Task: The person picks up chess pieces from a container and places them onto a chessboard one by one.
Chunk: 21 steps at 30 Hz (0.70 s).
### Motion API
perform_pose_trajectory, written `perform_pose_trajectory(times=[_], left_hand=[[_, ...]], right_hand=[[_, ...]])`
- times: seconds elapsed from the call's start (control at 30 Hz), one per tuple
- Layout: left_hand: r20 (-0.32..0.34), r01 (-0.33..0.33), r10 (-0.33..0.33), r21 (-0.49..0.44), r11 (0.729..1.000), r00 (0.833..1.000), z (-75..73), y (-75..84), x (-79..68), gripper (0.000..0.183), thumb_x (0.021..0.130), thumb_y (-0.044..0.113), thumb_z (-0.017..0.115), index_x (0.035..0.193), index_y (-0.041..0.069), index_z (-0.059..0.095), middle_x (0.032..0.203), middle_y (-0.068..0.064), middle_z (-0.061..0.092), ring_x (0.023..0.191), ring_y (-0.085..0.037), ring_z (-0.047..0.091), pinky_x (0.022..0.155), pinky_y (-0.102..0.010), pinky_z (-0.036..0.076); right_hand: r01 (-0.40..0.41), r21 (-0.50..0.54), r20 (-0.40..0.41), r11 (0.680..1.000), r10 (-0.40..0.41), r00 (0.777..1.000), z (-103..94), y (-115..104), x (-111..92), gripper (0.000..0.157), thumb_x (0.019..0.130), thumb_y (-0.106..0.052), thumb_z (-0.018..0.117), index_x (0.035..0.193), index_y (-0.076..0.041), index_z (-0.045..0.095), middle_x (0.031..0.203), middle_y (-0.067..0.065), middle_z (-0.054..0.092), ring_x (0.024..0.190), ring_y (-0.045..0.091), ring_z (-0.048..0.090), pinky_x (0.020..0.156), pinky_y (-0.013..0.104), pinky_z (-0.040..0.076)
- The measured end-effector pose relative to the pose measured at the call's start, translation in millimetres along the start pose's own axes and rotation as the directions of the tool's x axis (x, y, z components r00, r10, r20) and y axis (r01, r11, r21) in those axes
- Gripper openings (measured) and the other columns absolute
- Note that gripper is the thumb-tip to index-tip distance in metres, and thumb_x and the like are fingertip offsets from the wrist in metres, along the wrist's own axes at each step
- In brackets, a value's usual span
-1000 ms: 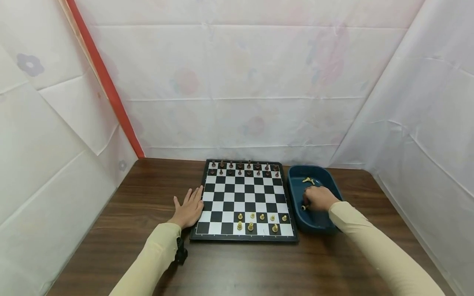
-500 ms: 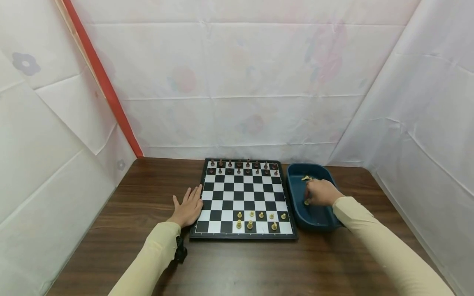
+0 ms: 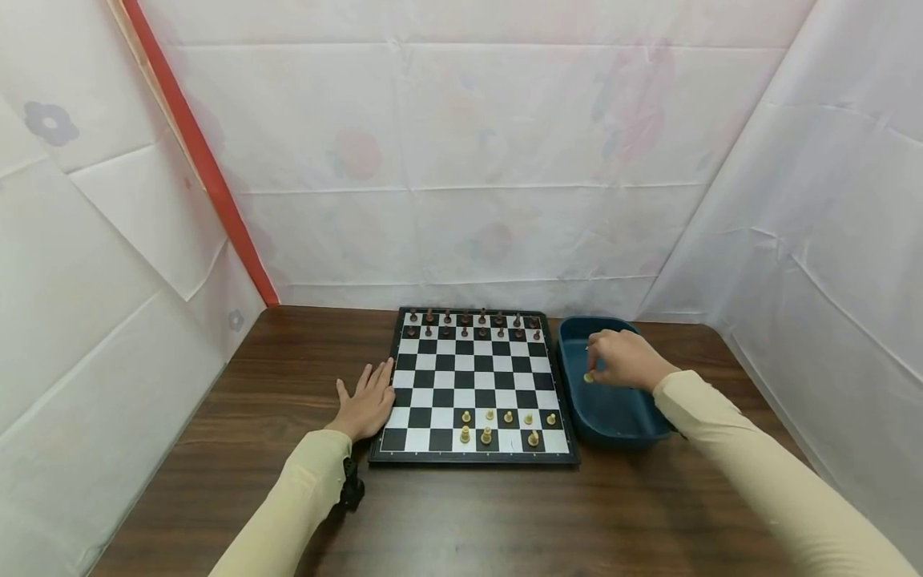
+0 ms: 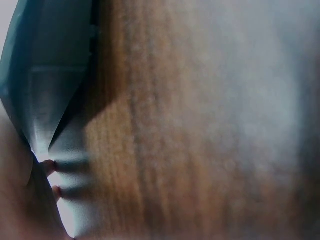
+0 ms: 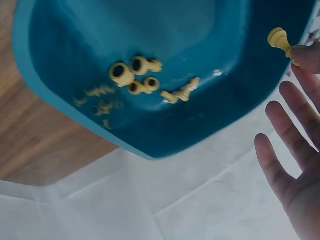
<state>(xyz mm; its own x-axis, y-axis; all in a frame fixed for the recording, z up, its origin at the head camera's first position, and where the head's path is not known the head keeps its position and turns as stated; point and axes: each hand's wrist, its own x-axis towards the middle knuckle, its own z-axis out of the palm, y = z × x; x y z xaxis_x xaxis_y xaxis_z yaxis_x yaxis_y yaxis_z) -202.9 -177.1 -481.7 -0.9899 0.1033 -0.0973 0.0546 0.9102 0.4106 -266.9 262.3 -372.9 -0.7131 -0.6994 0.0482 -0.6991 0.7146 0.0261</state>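
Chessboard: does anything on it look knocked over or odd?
Nothing on the board looks toppled. Only the near side seems uneven: the pale pieces leave squares bare there, even between two in the back row, while the dark pieces fill two rows. More pale pieces lie in the tub.

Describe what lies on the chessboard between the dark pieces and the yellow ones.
Only bare squares: the head view shows no piece on the chessboard between the dark pieces and the yellow pieces.

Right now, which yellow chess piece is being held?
The yellow piece pinched in the right hand's grip, over the blue tray; the other yellow pieces sit unheld, in the tray or on the chessboard.
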Motion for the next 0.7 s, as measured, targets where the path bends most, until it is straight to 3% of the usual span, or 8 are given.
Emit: perform_pose_trajectory(times=[0.37, 0.7], left_hand=[[-0.002, 0.007, -0.007, 0.007, 1.000, 1.000, -1.8, 1.2, 0.6, 0.057, 0.103, 0.027, 0.023, 0.154, 0.008, 0.008, 0.156, -0.018, 0.017, 0.143, -0.037, 0.005, 0.100, -0.070, -0.012], [0.002, 0.013, -0.013, 0.005, 1.000, 1.000, -1.2, 1.2, -0.2, 0.056, 0.103, 0.027, 0.021, 0.154, 0.008, 0.008, 0.156, -0.017, 0.017, 0.143, -0.037, 0.005, 0.100, -0.070, -0.013]], right_hand=[[0.051, -0.008, -0.039, 0.999, -0.051, 0.998, -27.4, -24.0, 11.3, 0.012, 0.073, -0.021, 0.082, 0.070, -0.020, 0.071, 0.079, -0.006, 0.057, 0.070, 0.014, 0.056, 0.060, 0.032, 0.049], [0.093, -0.063, 0.005, 0.994, -0.093, 0.996, -30.8, -55.2, 23.4, 0.008, 0.074, -0.023, 0.079, 0.071, -0.023, 0.072, 0.091, -0.005, 0.062, 0.082, 0.015, 0.056, 0.068, 0.036, 0.047]])
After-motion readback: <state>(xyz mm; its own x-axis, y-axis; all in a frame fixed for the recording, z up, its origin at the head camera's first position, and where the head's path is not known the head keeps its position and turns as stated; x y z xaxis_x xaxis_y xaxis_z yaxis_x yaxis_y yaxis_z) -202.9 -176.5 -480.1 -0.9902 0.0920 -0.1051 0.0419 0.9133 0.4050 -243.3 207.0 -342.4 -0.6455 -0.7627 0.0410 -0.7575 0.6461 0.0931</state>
